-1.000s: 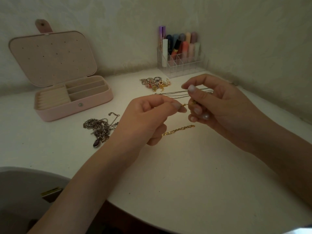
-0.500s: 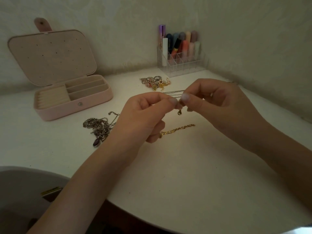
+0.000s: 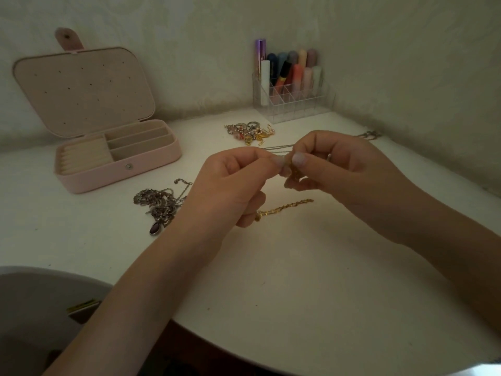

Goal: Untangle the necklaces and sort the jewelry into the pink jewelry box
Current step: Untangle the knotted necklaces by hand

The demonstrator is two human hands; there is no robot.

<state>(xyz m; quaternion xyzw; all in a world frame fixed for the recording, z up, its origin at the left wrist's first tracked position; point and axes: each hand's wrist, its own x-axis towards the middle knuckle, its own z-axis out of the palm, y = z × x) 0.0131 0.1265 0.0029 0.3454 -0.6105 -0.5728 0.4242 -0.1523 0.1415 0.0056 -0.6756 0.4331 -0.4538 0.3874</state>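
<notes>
White tabletop (image 3: pixel 311 280) fills the dim corner, and just above it the two hands meet over a small gold chain (image 3: pixel 293 173). The left hand (image 3: pixel 230 185) pinches it between thumb and forefinger; the right hand (image 3: pixel 341 169) pinches it from the other side, its fingers curled, a ring on one of them. Most of that chain is hidden between the fingertips — how it is knotted cannot be made out. Thin silver strands (image 3: pixel 276 147) run leftward out of the right hand's grip, and further chain (image 3: pixel 368 134) lies faintly beyond that hand.

Below the hands a gold bracelet (image 3: pixel 284 208) lies on the table, one end under the left hand's curled fingers. Left of that hand sits a silver tangle (image 3: pixel 160 204) with a dark oval pendant. Farther back lies a heap of rings and earrings (image 3: pixel 250 132), then a clear organiser (image 3: pixel 294 104) of lipsticks by the wall. The pink jewelry box (image 3: pixel 119 169) stands open at the left, lid up.

Half a second ago the right hand was higher and a clasp dangled free between the fingertips — now the hands are closer and it is bunched in the pinch.
</notes>
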